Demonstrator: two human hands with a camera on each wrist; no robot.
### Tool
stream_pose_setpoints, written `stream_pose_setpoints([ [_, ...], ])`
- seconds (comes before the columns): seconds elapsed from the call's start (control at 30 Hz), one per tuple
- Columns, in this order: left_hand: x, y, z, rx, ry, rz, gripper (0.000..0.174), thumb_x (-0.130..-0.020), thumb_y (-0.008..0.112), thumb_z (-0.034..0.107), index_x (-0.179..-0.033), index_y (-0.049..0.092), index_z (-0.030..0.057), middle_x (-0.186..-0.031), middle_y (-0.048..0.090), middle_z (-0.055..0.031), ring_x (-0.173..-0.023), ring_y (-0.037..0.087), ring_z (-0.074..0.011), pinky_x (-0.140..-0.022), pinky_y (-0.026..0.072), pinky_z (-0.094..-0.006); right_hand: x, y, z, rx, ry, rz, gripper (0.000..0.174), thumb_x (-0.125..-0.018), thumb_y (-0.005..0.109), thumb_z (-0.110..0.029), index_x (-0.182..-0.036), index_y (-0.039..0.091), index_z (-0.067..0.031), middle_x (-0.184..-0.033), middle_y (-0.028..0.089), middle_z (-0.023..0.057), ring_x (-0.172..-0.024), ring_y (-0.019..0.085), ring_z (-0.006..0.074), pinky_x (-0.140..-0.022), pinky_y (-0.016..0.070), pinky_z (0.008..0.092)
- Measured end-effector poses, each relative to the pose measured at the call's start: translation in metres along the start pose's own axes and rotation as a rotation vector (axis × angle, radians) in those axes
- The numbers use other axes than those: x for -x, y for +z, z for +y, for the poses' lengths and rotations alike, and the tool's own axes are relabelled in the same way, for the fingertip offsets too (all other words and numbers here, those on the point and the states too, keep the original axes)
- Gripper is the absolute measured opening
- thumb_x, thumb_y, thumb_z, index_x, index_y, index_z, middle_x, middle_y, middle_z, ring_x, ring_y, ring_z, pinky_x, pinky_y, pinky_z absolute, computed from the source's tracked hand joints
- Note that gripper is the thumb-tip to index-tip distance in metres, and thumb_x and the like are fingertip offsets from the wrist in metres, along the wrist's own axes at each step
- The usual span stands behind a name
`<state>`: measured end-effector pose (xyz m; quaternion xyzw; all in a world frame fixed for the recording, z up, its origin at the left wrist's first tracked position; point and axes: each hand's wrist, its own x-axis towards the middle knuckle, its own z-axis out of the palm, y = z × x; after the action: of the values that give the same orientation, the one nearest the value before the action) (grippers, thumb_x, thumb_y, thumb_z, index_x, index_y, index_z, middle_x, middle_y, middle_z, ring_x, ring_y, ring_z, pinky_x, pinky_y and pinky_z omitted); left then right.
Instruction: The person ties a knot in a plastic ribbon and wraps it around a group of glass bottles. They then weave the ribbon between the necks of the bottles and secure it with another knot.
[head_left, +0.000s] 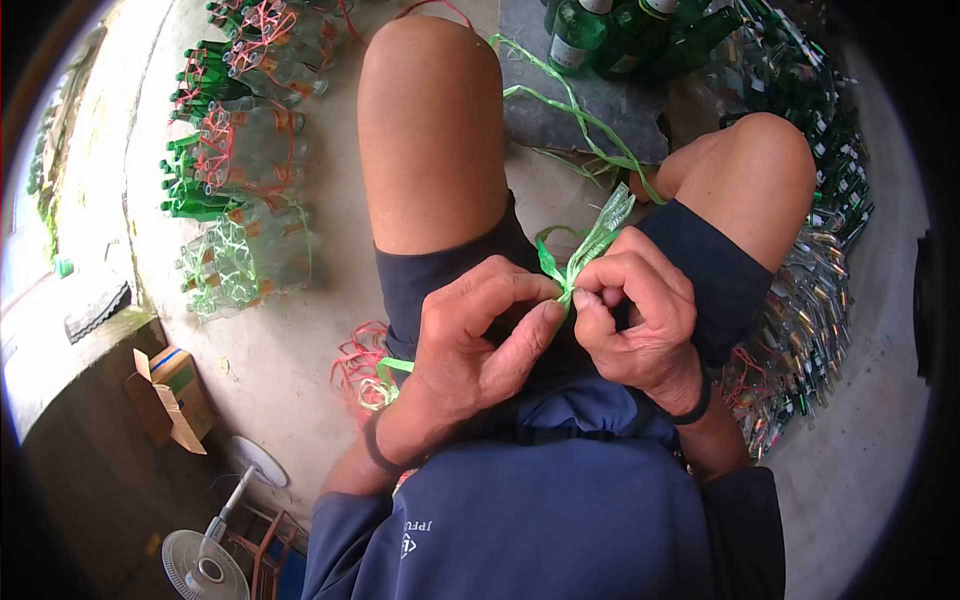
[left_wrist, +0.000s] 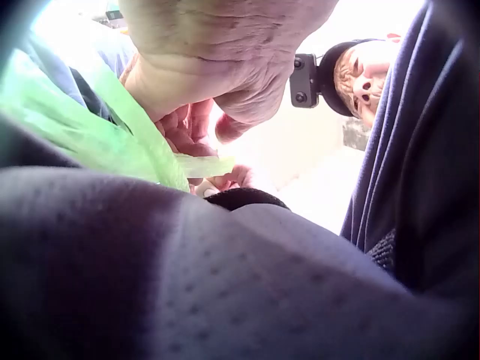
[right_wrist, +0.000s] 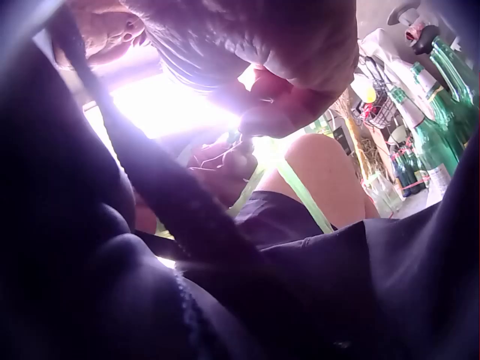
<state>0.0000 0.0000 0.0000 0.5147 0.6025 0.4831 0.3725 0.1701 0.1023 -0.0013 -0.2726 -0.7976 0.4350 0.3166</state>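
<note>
A bunch of green plastic ribbon (head_left: pixel 600 232) is pinched between both hands above the lap. The left hand (head_left: pixel 478 335) holds it with thumb and forefinger at the gathered point. Close beside it, the right hand (head_left: pixel 645 310) pinches the same spot, its other fingers curled. Loose strands (head_left: pixel 590 115) trail up past the knees. In the left wrist view, green ribbon (left_wrist: pixel 112 139) hangs next to the left hand (left_wrist: pixel 225 60). The right wrist view has the right hand (right_wrist: pixel 262 52) above thin green strands (right_wrist: pixel 300 191); the fingertips are partly lost in glare.
Tied bundles of bottles (head_left: pixel 250 150) stand at the left. Green bottles (head_left: pixel 640 35) stand at the top by a dark board (head_left: pixel 530 120). A large bottle pile (head_left: pixel 825 260) lies on the right. Red strands (head_left: pixel 358 365), a cardboard box (head_left: pixel 180 395) and a fan (head_left: pixel 208 567) are lower left.
</note>
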Motion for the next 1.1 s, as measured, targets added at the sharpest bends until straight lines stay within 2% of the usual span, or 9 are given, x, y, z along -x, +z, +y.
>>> stream_pose_setpoints([
  [0.07, -0.002, -0.002, -0.001, 0.151, -0.059, -0.042, 0.007, -0.093, 0.067, 0.001, -0.094, 0.070, -0.0055, -0.089, 0.070, -0.0091, -0.076, 0.063, -0.0179, -0.070, 0.0504, -0.0282, -0.003, -0.001, 0.000, 0.000, -0.047, 0.009, 0.019, -0.073, 0.061, 0.011, -0.087, 0.062, -0.0021, -0.075, 0.051, 0.0045, -0.055, 0.050, 0.0127, -0.048, 0.0435, 0.0265],
  [0.1, -0.005, -0.003, -0.004, 0.139, -0.034, -0.038, 0.007, -0.093, 0.067, 0.001, -0.094, 0.070, -0.0055, -0.089, 0.070, -0.0091, -0.076, 0.063, -0.0179, -0.070, 0.0504, -0.0282, -0.005, 0.001, 0.005, 0.003, -0.072, 0.021, 0.019, -0.073, 0.061, 0.011, -0.087, 0.062, -0.0021, -0.075, 0.051, 0.0045, -0.055, 0.050, 0.0127, -0.048, 0.0435, 0.0265],
  [0.17, -0.004, -0.002, 0.001, 0.248, -0.174, -0.053, 0.006, -0.092, 0.067, 0.000, -0.095, 0.070, -0.0056, -0.089, 0.068, -0.0081, -0.073, 0.060, -0.0137, -0.066, 0.0485, -0.0268, -0.005, 0.001, 0.004, 0.020, -0.116, 0.020, 0.019, -0.073, 0.061, 0.011, -0.087, 0.061, -0.0017, -0.075, 0.051, 0.0045, -0.055, 0.050, 0.0126, -0.049, 0.0436, 0.0267],
  [0.3, -0.002, 0.000, -0.004, 0.246, -0.129, -0.056, 0.008, -0.095, 0.067, 0.001, -0.096, 0.069, -0.0057, -0.088, 0.065, -0.0055, -0.070, 0.058, -0.0097, -0.062, 0.0460, -0.0250, -0.004, 0.002, 0.004, 0.016, -0.120, 0.025, 0.018, -0.074, 0.061, 0.011, -0.087, 0.062, -0.0014, -0.075, 0.051, 0.0048, -0.056, 0.050, 0.0127, -0.049, 0.0439, 0.0267],
  [0.37, -0.002, -0.001, 0.002, 0.454, -0.352, -0.093, 0.010, -0.098, 0.066, 0.003, -0.098, 0.069, -0.0059, -0.086, 0.062, -0.0030, -0.069, 0.055, -0.0067, -0.061, 0.0437, -0.0232, -0.003, 0.002, 0.004, -0.001, -0.107, 0.036, 0.018, -0.074, 0.062, 0.011, -0.088, 0.062, -0.0011, -0.075, 0.051, 0.0050, -0.056, 0.051, 0.0128, -0.050, 0.0441, 0.0267],
  [0.57, -0.003, -0.001, 0.005, 0.528, -0.480, -0.102, 0.008, -0.098, 0.068, 0.003, -0.095, 0.069, -0.0048, -0.087, 0.061, -0.0009, -0.071, 0.055, -0.0053, -0.061, 0.0428, -0.0222, -0.002, 0.004, 0.006, -0.004, -0.116, 0.047, 0.019, -0.074, 0.063, 0.012, -0.088, 0.063, -0.0009, -0.075, 0.052, 0.0052, -0.056, 0.052, 0.0129, -0.049, 0.0449, 0.0270],
  [0.7, 0.002, 0.004, -0.005, 0.517, -0.389, -0.064, 0.006, -0.096, 0.069, 0.001, -0.093, 0.069, -0.0039, -0.087, 0.061, -0.0005, -0.072, 0.055, -0.0052, -0.062, 0.0439, -0.0220, -0.003, 0.002, 0.004, 0.003, -0.102, 0.010, 0.019, -0.074, 0.065, 0.012, -0.089, 0.064, -0.0011, -0.076, 0.053, 0.0062, -0.057, 0.055, 0.0146, -0.049, 0.0469, 0.0293],
  [0.87, 0.002, 0.005, -0.004, 0.280, -0.329, -0.010, 0.005, -0.088, 0.072, -0.005, -0.086, 0.067, -0.0029, -0.083, 0.062, 0.0001, -0.074, 0.057, -0.0045, -0.064, 0.0460, -0.0214, -0.001, 0.001, 0.005, 0.129, -0.114, -0.039, 0.023, -0.072, 0.070, 0.009, -0.090, 0.064, -0.0026, -0.077, 0.053, 0.0078, -0.059, 0.060, 0.0217, -0.049, 0.0495, 0.0341],
  [1.1, 0.000, 0.006, 0.002, 0.159, -0.318, 0.049, 0.007, -0.084, 0.074, -0.004, -0.083, 0.068, -0.0014, -0.077, 0.062, 0.0013, -0.070, 0.057, -0.0035, -0.062, 0.0462, -0.0212, -0.002, 0.000, 0.005, 0.235, -0.214, -0.024, 0.027, -0.068, 0.069, 0.009, -0.091, 0.064, -0.0039, -0.077, 0.053, 0.0066, -0.059, 0.059, 0.0229, -0.048, 0.0485, 0.0350],
])
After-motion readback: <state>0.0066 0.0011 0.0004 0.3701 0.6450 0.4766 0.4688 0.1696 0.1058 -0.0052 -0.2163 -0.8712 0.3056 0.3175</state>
